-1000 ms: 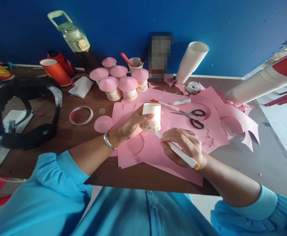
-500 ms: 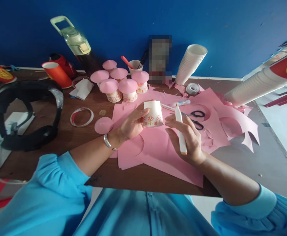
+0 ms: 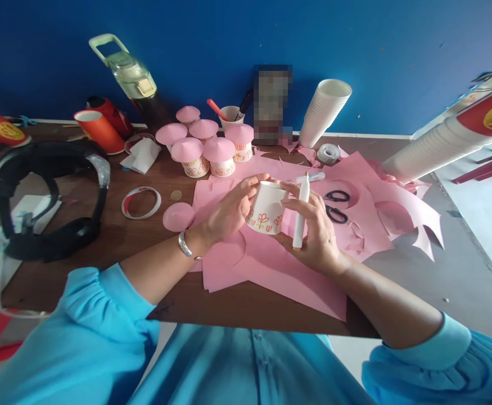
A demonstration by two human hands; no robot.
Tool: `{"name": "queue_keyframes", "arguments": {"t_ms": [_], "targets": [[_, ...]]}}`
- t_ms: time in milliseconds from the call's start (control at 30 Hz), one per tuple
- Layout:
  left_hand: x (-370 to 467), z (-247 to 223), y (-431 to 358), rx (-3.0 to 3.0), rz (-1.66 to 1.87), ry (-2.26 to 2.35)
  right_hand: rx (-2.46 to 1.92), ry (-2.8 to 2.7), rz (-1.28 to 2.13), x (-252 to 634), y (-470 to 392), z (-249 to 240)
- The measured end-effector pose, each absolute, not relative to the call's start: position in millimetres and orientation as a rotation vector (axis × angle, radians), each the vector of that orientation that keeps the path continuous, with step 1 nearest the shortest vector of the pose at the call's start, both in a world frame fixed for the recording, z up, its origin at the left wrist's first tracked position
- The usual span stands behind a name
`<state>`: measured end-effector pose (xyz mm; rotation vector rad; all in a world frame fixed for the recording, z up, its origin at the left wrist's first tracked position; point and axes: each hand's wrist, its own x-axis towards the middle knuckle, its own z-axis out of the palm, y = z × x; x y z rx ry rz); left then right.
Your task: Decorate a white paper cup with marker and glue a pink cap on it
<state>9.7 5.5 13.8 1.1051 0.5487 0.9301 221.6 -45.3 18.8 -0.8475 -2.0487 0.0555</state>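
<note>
Between my hands is a white paper cup (image 3: 266, 205) with orange flowers and yellow-green stems drawn near its lower edge. It is slightly tilted above the pink paper (image 3: 266, 264). My left hand (image 3: 231, 211) holds the cup from the left, its fingers along the side and top edge. A white marker (image 3: 301, 211) with an orange end stands nearly upright in my right hand (image 3: 315, 233), tip up. Fingers of that same hand also touch the cup's right side. Just to the right lie black-handled scissors (image 3: 337, 205), partly over the pink paper.
Several small decorated cups with pink cone tops (image 3: 219, 152) stand behind my left hand. A loose pink cone (image 3: 179, 216) and a tape roll (image 3: 141, 202) lie left. Farther back are a bottle (image 3: 134, 79), a cup stack (image 3: 325, 109) and clear tape (image 3: 329, 153). A black strap (image 3: 52, 247) lies far left.
My right hand has moved left with the marker and now touches the cup. The cup has shifted slightly right and down, and my left fingers have straightened along it.
</note>
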Motion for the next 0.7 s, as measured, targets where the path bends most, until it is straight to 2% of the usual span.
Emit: {"name": "queue_keyframes", "arguments": {"t_ms": [333, 700], "targets": [[10.5, 3.5, 13.4, 0.823, 1.128, 0.640, -0.964, -1.956, 0.045, 225.1, -39.4, 8.3], [9.8, 6.4, 13.9, 1.088, 1.297, 0.922, -0.989, -1.891, 0.110, 229.4, -33.6, -5.3]]}}
